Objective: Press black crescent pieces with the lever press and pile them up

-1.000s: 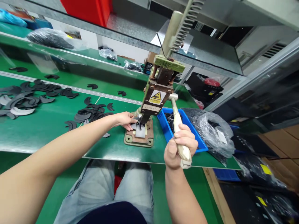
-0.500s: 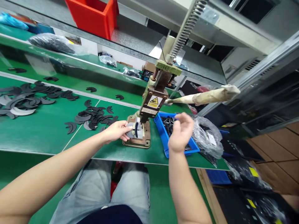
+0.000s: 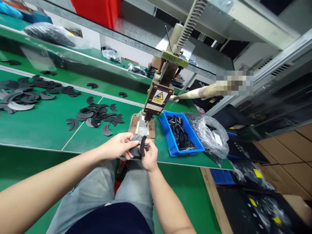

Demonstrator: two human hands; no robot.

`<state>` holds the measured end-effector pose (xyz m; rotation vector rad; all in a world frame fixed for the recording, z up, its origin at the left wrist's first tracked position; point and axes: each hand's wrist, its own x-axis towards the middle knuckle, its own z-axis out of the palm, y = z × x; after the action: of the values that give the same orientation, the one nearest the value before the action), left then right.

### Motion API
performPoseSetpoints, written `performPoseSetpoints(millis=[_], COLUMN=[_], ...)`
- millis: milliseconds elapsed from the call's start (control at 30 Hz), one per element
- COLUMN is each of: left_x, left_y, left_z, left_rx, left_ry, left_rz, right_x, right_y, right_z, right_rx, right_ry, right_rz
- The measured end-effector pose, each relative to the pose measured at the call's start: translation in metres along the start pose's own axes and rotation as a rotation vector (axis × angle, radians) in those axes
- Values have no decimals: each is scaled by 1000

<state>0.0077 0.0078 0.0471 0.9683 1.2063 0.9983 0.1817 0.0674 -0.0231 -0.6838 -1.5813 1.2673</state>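
In front of the hand press (image 3: 158,97) I hold a curved dark plastic part between both hands. My left hand (image 3: 123,145) pinches its grey, crescent-shaped plate (image 3: 135,150). My right hand (image 3: 150,154) is closed on the black curved strip (image 3: 142,146) at its right side; a small dark piece sticks out by the fingers. Both hands are just before the press base (image 3: 151,128), above the bench's front edge. The fingers partly hide how the pieces join.
Loose black crescent parts (image 3: 95,114) lie in piles on the green bench (image 3: 48,130). A blue bin (image 3: 173,151) of small black pieces stands right of the press, beside a clear plastic bag (image 3: 212,136). The press lever (image 3: 204,92) sticks out to the right.
My left hand has drawn the plate off the press base toward me. My right hand has come down from above the blue bin to the black strip.
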Motion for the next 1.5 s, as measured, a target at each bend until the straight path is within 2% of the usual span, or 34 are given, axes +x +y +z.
performPoseSetpoints(millis=[167,367,500,667,733,800,833,900,967,1133,1233,1300,1400,1500], left_x=[-1,0,2,2,-2,-7,-10,-13,-12,4,7,4,-2,-3], left_y=[-6,-13,-11,-6,-4,-2,-1,-1,-5,-24,-28,-27,-26,-31], left_z=[4,8,2,-12,-12,-7,-4,3,8,2,0,3,7,2], left_rx=[-156,-178,-166,118,291,516,625,784,827,534,315,166,40,60], left_ry=[-97,-135,-164,-121,20,212,266,242,168,94,138,97,-90,-109], left_rz=[-104,-136,-151,-48,81,280,378,505,513,286,277,251,177,193], right_x=[-14,-26,-27,-23,-22,-21,-21,-21,-20,-20,-19,-17,-12,-2], right_y=[2,3,0,-12,-17,-20,-21,-20,-20,-25,-33,-42,-57,-70], right_z=[-1,-1,-4,-22,-29,-32,-32,-31,-30,-30,-35,-39,-45,-54], right_rx=[7,-40,-113,-287,-360,-420,-445,-487,-542,-614,-566,-538,-488,-424], right_ry=[39,55,31,-78,-123,-147,-152,-158,-171,-178,-157,-174,-242,-296], right_rz=[-9,-11,-22,-96,-144,-189,-207,-238,-293,-436,-430,-411,-284,-65])
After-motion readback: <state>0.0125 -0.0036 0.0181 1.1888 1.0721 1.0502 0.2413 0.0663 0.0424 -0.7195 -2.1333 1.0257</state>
